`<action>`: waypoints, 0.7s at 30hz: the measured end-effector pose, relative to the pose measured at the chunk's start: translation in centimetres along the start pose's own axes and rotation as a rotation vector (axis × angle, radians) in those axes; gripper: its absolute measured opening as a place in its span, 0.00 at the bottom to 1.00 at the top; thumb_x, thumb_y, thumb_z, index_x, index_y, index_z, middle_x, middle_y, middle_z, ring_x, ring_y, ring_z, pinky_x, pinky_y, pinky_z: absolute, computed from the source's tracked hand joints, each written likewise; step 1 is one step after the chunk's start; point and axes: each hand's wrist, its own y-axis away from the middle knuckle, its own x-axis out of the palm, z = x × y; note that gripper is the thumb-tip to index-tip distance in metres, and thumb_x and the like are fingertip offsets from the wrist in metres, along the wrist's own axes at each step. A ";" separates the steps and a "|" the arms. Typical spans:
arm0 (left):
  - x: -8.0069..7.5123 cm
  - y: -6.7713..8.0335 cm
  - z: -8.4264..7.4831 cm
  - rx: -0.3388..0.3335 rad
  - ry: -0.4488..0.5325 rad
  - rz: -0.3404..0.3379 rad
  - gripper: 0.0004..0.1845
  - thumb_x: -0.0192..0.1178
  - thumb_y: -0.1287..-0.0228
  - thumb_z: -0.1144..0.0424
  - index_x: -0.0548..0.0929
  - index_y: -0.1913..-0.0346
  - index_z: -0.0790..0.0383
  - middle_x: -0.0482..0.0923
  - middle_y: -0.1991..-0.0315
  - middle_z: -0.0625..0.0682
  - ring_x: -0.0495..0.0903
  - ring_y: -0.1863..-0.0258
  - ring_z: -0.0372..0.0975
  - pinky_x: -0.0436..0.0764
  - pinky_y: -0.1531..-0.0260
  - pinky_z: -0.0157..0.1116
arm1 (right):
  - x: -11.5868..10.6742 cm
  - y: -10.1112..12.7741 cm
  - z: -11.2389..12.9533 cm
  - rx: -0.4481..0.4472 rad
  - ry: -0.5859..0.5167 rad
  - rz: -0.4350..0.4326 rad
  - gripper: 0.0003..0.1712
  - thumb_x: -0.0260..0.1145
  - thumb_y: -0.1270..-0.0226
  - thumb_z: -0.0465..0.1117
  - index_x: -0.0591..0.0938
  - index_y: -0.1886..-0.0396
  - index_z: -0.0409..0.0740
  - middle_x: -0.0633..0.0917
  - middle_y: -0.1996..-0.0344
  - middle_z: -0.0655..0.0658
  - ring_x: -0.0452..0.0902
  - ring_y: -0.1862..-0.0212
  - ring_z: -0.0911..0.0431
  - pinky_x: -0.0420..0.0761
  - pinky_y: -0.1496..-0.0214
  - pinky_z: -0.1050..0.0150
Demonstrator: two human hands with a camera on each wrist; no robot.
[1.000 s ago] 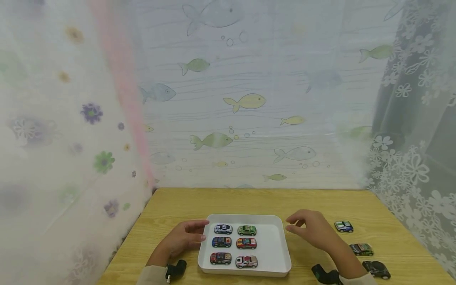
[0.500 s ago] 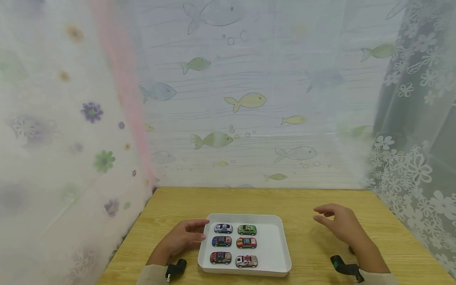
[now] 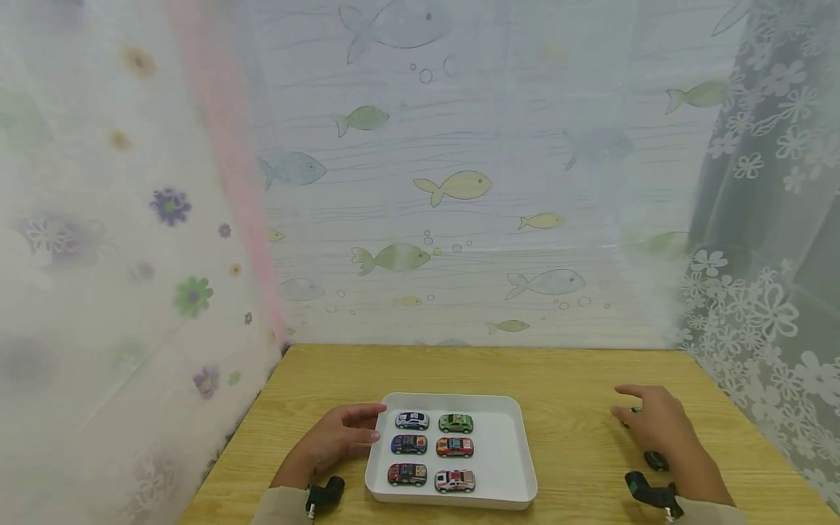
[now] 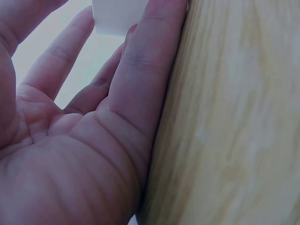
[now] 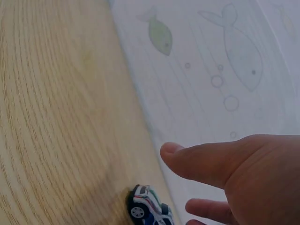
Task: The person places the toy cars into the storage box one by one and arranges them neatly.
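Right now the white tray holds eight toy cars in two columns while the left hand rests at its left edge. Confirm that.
Not quite: the white tray holds six toy cars, not eight, as the head view shows. They do stand in two columns, and the left hand does rest at the tray's left edge.

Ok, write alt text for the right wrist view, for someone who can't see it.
A right hand hovers open above a small white and blue toy car on a wooden table, thumb stretched out over it, not touching. A pale curtain printed with fish and bubbles hangs behind the table.
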 end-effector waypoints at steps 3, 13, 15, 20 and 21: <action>0.1 0.0 0.0 -0.007 -0.002 -0.006 0.32 0.72 0.36 0.67 0.77 0.28 0.60 0.74 0.29 0.63 0.79 0.35 0.49 0.86 0.43 0.47 | -0.1 -0.1 -0.3 0.046 -0.007 0.062 0.35 0.70 0.29 0.50 0.77 0.32 0.32 0.81 0.42 0.21 0.83 0.60 0.33 0.82 0.60 0.44; -0.2 -0.2 0.3 -0.017 0.018 -0.012 0.32 0.72 0.36 0.67 0.77 0.29 0.60 0.74 0.29 0.62 0.79 0.36 0.47 0.86 0.44 0.46 | 0.4 -0.2 -0.8 0.101 -0.014 0.132 0.31 0.70 0.30 0.48 0.79 0.34 0.33 0.77 0.38 0.21 0.71 0.39 0.21 0.79 0.48 0.30; -0.2 -0.2 0.3 -0.013 0.020 -0.008 0.33 0.72 0.36 0.67 0.76 0.28 0.61 0.73 0.29 0.63 0.79 0.36 0.47 0.86 0.44 0.46 | 0.5 -0.2 -0.8 0.108 -0.015 0.123 0.29 0.70 0.30 0.46 0.81 0.36 0.34 0.79 0.39 0.22 0.71 0.39 0.21 0.79 0.47 0.30; -0.2 -0.2 0.2 -0.006 0.024 -0.002 0.33 0.72 0.36 0.67 0.75 0.28 0.62 0.73 0.29 0.64 0.79 0.36 0.47 0.86 0.44 0.47 | 0.7 -0.1 -0.9 0.113 -0.006 0.107 0.24 0.71 0.33 0.41 0.83 0.40 0.33 0.81 0.42 0.23 0.73 0.40 0.22 0.79 0.47 0.31; -0.2 -0.2 0.2 -0.005 0.027 -0.001 0.33 0.72 0.36 0.67 0.75 0.27 0.63 0.73 0.29 0.64 0.79 0.36 0.47 0.86 0.44 0.47 | 0.7 -0.1 -0.8 0.116 -0.006 0.104 0.24 0.72 0.33 0.40 0.84 0.41 0.33 0.82 0.42 0.23 0.73 0.40 0.22 0.79 0.46 0.31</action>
